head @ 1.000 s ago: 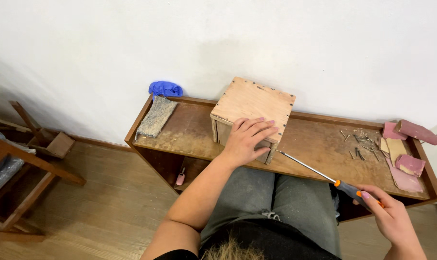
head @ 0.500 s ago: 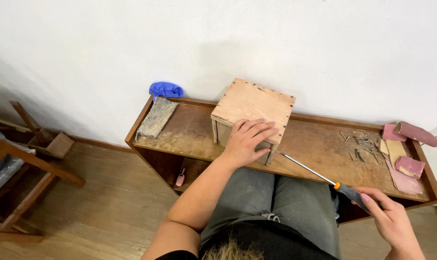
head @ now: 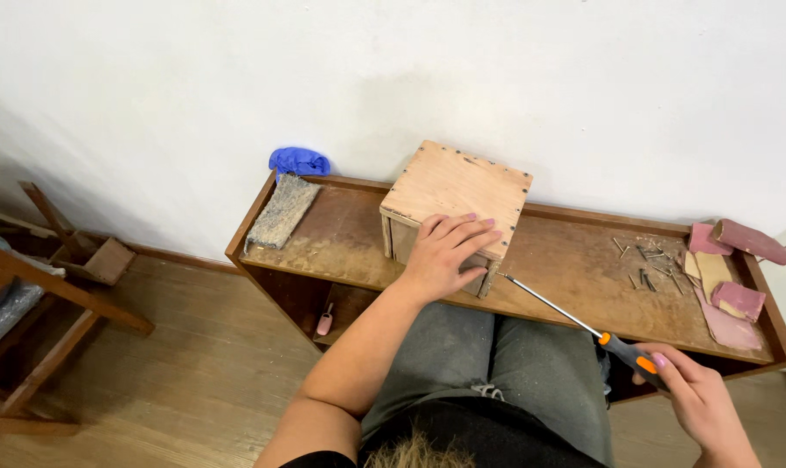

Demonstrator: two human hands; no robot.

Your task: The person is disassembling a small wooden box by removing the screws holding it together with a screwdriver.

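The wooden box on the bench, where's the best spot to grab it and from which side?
Probably from above: the wooden box sits upright with a flat square lid, wall close behind. Clamp its two side faces just under the lid. The left hand already covers the near edge, so the far corners are free.

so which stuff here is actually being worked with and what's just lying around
In use:
wooden box, under the left hand
screwdriver, in the right hand

Lying about:
blue cloth
grey pad
loose nails
pink sandpaper pieces
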